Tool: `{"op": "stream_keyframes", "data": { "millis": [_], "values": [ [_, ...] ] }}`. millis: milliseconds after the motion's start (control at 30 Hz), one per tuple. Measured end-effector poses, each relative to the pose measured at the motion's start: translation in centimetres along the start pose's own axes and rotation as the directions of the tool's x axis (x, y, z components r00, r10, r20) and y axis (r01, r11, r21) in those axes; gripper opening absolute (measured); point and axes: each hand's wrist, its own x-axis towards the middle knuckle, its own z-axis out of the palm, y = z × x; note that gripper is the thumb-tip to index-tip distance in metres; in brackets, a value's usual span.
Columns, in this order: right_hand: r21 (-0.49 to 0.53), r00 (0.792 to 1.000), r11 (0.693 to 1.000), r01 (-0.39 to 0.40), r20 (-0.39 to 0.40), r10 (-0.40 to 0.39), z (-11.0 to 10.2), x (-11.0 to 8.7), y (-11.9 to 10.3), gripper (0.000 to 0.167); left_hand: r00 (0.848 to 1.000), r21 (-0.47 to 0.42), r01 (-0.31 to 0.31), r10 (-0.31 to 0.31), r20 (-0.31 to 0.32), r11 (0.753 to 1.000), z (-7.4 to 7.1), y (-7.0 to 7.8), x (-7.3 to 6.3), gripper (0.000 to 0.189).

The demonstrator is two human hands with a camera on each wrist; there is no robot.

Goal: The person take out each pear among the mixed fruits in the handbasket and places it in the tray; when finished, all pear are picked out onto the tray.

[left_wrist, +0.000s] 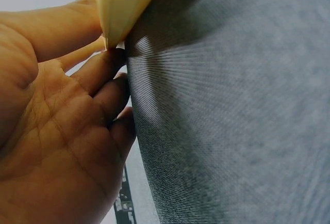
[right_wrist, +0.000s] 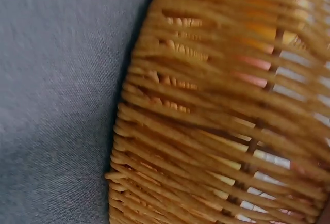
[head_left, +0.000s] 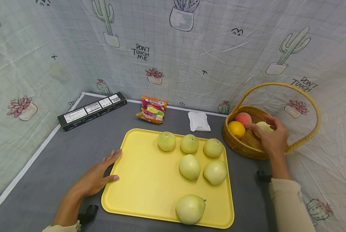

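Observation:
My left hand rests at the left edge of a yellow tray, thumb and fingertips touching its rim. In the left wrist view, the fingers of that hand lie fairly straight against the tray's edge. Inside a wicker basket at the right, my right hand grips a pale green, pear-like fruit. A red round fruit and an orange-yellow one lie beside it. The right wrist view shows mostly the woven basket wall, which hides that hand's fingers.
Several pale green fruits, one near the front, sit on the tray's right half. Behind the tray lie a colourful snack packet, a white sachet and a long black box. The basket's tall handle arches above the right hand.

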Motion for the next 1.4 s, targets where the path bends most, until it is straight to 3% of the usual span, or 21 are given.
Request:
{"op": "stream_keyframes", "data": {
  "millis": [133,300,433,733,967,1400],
  "values": [
    [-0.042,1.000,0.999,-0.026,0.003,0.026,-0.5,0.8,0.6,0.066,1.000,-0.010,-0.010,0.010,0.003,1.000,0.1,0.0,0.0,0.099],
    [-0.148,0.996,0.988,-0.038,0.079,0.050,-0.8,1.6,1.3,0.075,1.000,-0.031,-0.027,0.027,0.003,0.999,0.0,-0.2,0.0,0.098],
    [-0.235,0.987,0.971,-0.046,0.138,0.080,-0.9,1.9,1.8,0.081,1.000,-0.032,-0.029,0.029,0.004,0.999,-0.1,-0.2,0.0,0.099],
    [-0.305,0.956,0.950,-0.061,0.257,0.144,-0.8,2.0,2.1,0.083,1.000,-0.036,-0.022,0.022,0.008,0.999,-0.2,-0.1,0.0,0.099],
    [-0.344,0.946,0.939,-0.003,0.303,0.114,-0.6,2.0,2.3,0.078,1.000,-0.028,-0.009,0.009,0.006,1.000,-0.2,0.0,0.0,0.099],
    [-0.303,0.946,0.951,0.055,0.322,0.048,-0.7,1.6,2.1,0.069,1.000,-0.021,-0.004,0.004,0.009,1.000,-0.2,0.1,0.0,0.099]
  ]
}}
